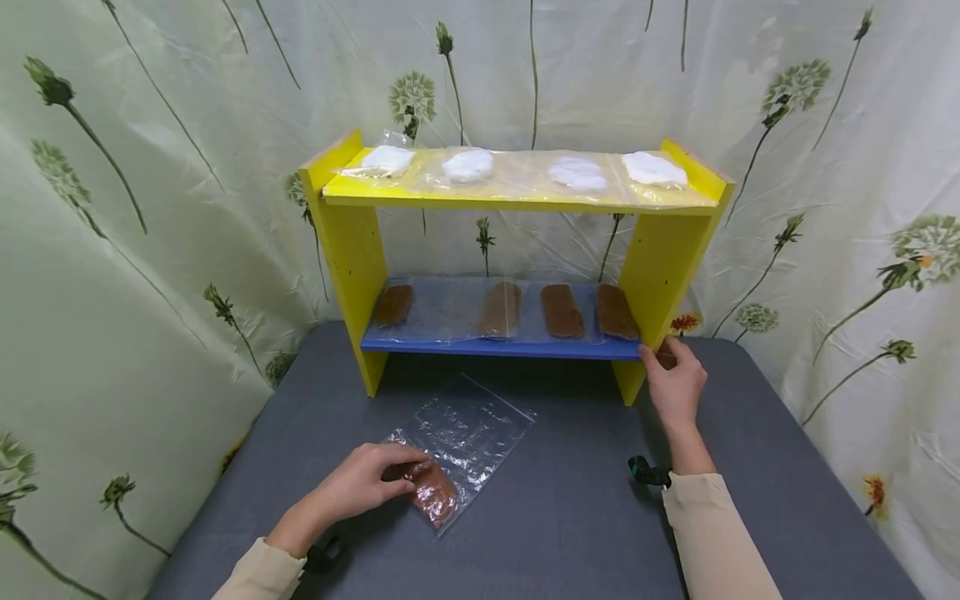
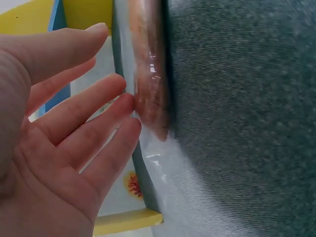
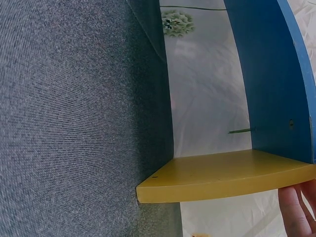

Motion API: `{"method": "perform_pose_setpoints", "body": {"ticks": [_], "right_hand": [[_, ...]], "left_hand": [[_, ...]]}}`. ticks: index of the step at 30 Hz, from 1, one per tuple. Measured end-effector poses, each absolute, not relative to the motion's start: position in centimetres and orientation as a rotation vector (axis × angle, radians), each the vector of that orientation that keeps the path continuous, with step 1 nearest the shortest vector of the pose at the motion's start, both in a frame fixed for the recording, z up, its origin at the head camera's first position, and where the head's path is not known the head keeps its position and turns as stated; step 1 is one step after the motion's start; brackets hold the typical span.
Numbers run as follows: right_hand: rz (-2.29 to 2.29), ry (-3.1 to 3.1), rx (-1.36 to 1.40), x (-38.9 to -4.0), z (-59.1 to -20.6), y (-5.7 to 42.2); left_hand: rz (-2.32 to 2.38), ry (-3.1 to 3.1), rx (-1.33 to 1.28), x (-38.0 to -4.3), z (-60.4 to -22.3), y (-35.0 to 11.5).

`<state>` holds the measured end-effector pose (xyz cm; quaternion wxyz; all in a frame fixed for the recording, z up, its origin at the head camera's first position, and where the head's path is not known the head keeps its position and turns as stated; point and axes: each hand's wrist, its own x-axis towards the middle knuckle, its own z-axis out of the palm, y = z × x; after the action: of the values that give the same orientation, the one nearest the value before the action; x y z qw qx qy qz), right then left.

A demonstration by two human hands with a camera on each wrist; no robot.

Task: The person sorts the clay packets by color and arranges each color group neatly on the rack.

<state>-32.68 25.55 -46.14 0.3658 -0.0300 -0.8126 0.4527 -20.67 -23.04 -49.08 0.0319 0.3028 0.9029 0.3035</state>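
Note:
On the table lies a clear zip bag (image 1: pixel 480 425) with a flattened brown lump (image 1: pixel 435 496) at its near end. My left hand (image 1: pixel 371 479) rests at the lump's left side; in the left wrist view its loosely extended fingers (image 2: pixel 106 106) are against or very near the bagged lump (image 2: pixel 150 74). My right hand (image 1: pixel 677 383) grips the front edge of the right side panel (image 1: pixel 660 258) of a yellow and blue shelf unit, thumb at the front and fingers on the outer face. Only some right fingers (image 3: pixel 294 212) show in the right wrist view.
Bagged brown slabs (image 1: pixel 562 311) lie along the blue lower shelf (image 1: pixel 495 348), with a wider gap on its left. Bagged white lumps (image 1: pixel 468 166) line the yellow upper shelf (image 1: pixel 517 202). A flower-patterned curtain (image 1: pixel 825 250) hangs behind the dark grey table (image 1: pixel 570 500).

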Motion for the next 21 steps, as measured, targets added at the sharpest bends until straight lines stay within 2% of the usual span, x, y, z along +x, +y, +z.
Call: {"method": "perform_pose_setpoints", "body": {"ticks": [21], "right_hand": [[1.156, -2.106, -0.092, -32.7, -46.0, 25.4]], "left_hand": [[0.839, 2.75, 0.837, -21.1, -50.5, -23.7]]}}
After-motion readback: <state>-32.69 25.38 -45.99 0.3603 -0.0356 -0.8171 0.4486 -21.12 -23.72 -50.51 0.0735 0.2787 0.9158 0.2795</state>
